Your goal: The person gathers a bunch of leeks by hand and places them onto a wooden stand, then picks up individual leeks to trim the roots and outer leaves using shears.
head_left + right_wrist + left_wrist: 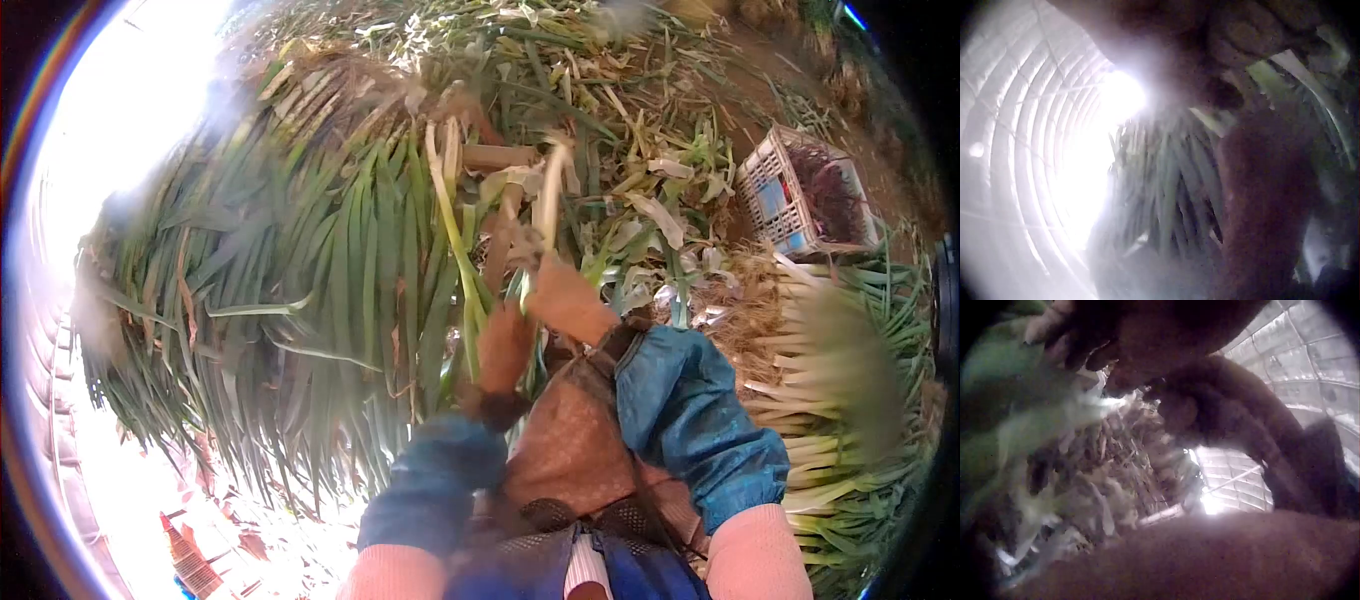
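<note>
Both hands meet in the middle of the head view around a green onion, whose pale stalk [550, 195] points away from the body and is blurred. My left hand [505, 345] grips it low, by the green part. Just above and to the right, my right hand [570, 300] has its fingers curled at the stalk's lower end. In the right wrist view, curled fingers [1247, 37] show close to the green leaves. The left wrist view is dark and blurred, with a hand [1166, 331] across its top. Another yellowish stalk [455, 235] lies just left of the hands.
A large heap of green onions [330, 240] spreads on the left. Stripped leaves [660, 190] litter the ground ahead and to the right. A white plastic crate [770, 190] stands at the upper right. Below it lies a row of pale-stalked onions [800, 390] with roots.
</note>
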{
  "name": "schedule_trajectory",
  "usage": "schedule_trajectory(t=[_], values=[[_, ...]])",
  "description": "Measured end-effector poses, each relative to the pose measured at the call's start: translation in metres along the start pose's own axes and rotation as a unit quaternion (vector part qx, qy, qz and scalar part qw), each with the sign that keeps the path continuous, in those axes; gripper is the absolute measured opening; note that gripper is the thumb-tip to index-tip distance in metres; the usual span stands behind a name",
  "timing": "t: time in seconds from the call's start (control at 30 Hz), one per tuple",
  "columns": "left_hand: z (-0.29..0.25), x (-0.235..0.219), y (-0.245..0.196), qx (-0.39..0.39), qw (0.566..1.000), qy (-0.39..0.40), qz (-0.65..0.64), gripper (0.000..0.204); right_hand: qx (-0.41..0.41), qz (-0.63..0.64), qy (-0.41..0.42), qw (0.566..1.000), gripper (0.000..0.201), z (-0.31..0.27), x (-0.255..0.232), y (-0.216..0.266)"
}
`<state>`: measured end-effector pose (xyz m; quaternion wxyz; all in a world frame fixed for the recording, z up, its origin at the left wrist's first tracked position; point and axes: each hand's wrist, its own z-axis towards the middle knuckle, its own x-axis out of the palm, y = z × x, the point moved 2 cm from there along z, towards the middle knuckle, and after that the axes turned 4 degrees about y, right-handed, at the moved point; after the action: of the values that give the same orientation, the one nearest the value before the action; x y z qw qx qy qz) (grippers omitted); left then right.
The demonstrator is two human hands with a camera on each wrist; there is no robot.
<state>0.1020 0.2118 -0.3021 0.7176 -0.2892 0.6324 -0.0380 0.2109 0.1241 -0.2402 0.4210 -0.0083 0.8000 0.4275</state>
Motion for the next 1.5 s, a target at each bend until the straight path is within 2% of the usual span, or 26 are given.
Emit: schedule_trajectory(t=[0.03,0.07,0.1,0.17,0.2,0.23,0.3,0.37,0.47,0.53,0.63,0.7,0.77,0.83,0.97,1.03,1.13,1.23,1.33,1.43,1.5], values=[[0.02,-0.013,-0.003,-0.039,0.996,0.031,0.075,0.025,0.031,0.0,-0.008,0.999,0.041,0.003,-0.007,-0.003],[0.037,-0.011,0.014,-0.052,0.995,-0.025,0.082,0.024,0.061,0.001,-0.015,0.998,0.041,0.003,-0.012,-0.004],[0.05,-0.004,0.036,-0.065,0.991,-0.08,0.09,0.024,0.046,-0.027,0.015,0.998,0.038,-0.001,-0.017,0.0],[0.066,0.001,0.062,-0.128,0.986,-0.091,0.047,0.025,-0.026,-0.03,0.032,0.999,0.044,-0.009,-0.009,0.004],[0.069,0.002,0.07,-0.159,0.982,-0.096,0.026,0.026,-0.007,-0.005,0.053,0.999,0.046,-0.012,-0.004,0.008],[0.07,-0.005,0.067,-0.211,0.977,-0.02,-0.017,0.028,0.013,0.018,0.073,0.997,0.048,-0.015,0.001,0.012],[0.07,0.039,0.115,-0.162,0.976,-0.026,-0.143,0.027,-0.021,0.058,0.099,0.993,0.048,-0.025,0.007,0.015],[0.068,0.049,0.137,-0.131,0.974,-0.018,-0.182,0.027,-0.034,0.083,0.119,0.989,0.047,-0.033,0.012,0.016],[0.07,0.027,0.126,-0.135,0.985,0.011,-0.111,0.026,-0.023,0.086,0.142,0.986,0.045,-0.045,0.018,0.015],[0.074,0.004,0.11,-0.174,0.982,0.019,-0.064,0.026,-0.02,0.071,0.162,0.984,0.043,-0.05,0.024,0.015],[0.063,-0.032,0.073,-0.167,0.98,0.008,-0.106,0.025,-0.015,0.09,0.163,0.982,0.043,-0.052,0.023,0.019],[0.067,-0.002,0.108,-0.186,0.97,0.008,-0.158,0.025,-0.035,0.11,0.164,0.98,0.044,-0.054,0.024,0.021],[0.067,0.002,0.112,-0.198,0.961,-0.003,-0.192,0.024,-0.045,0.115,0.17,0.978,0.045,-0.054,0.024,0.022],[0.06,-0.021,0.088,-0.2,0.959,-0.017,-0.202,0.023,-0.041,0.113,0.18,0.976,0.045,-0.055,0.026,0.023],[0.061,-0.011,0.098,-0.144,0.98,-0.058,-0.124,0.022,-0.027,0.09,0.166,0.982,0.04,-0.052,0.027,0.022],[0.038,-0.025,0.079,-0.093,0.99,-0.075,-0.076,0.022,-0.009,0.071,0.143,0.987,0.039,-0.047,0.023,0.028],[0.014,-0.051,0.058,-0.134,0.979,0.062,-0.138,0.029,-0.026,0.054,0.11,0.992,0.05,-0.024,0.027,0.024],[-0.011,-0.04,0.074,-0.152,0.945,0.089,-0.274,0.034,-0.034,0.043,0.069,0.996,0.051,-0.003,0.028,0.029],[-0.028,-0.067,0.045,-0.172,0.952,0.103,-0.23,0.038,-0.038,0.07,0.084,0.993,0.034,0.005,0.022,0.038],[-0.044,-0.06,0.05,-0.206,0.942,0.077,-0.255,0.033,-0.047,0.043,0.045,0.997,0.033,0.014,0.027,0.039],[-0.051,-0.049,0.062,-0.197,0.941,0.092,-0.26,0.036,-0.076,0.043,0.033,0.996,0.033,0.017,0.033,0.042]])
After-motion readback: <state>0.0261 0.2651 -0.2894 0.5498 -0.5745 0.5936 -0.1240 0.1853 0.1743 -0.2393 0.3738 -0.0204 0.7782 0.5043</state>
